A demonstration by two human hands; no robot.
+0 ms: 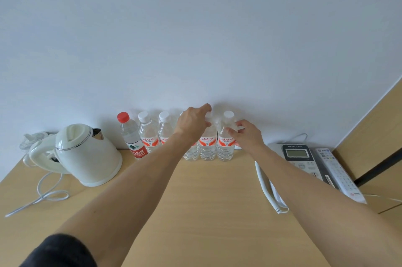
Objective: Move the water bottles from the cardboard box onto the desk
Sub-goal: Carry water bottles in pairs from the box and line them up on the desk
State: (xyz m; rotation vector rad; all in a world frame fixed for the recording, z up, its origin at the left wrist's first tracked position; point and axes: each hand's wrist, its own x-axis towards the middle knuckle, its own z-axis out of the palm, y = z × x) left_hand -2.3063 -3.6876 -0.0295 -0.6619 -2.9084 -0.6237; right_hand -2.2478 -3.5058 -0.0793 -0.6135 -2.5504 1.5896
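Nearest the camera, two bare forearms reach out over the wooden bench [206,212], one with a dark sleeve at the elbow. Midway back stand the bystanders: one white electric kettle [87,153] to the left with its cord [43,197] looped loosely beside it, and to the right one desk telephone [298,157] with one remote control [339,173] lying just beside it.

At the far edge the water bottles are lined up upright along the wall [195,38], likely so they cannot tip backward and the front of the bench stays usable. I count six: one red-capped bottle [130,136] at the left end and five white-capped ones with orange labels, though the left hand hides most of one, so that count is a fair reading, not a certainty.

The left hand [193,123] reaches over the row, fingers curled round the neck of the second bottle from the right [207,147]. The right hand [245,134] has its fingers wrapped round the shoulder of the rightmost bottle [226,142], apparently settling it snug against its neighbour.

No cardboard box is in view.
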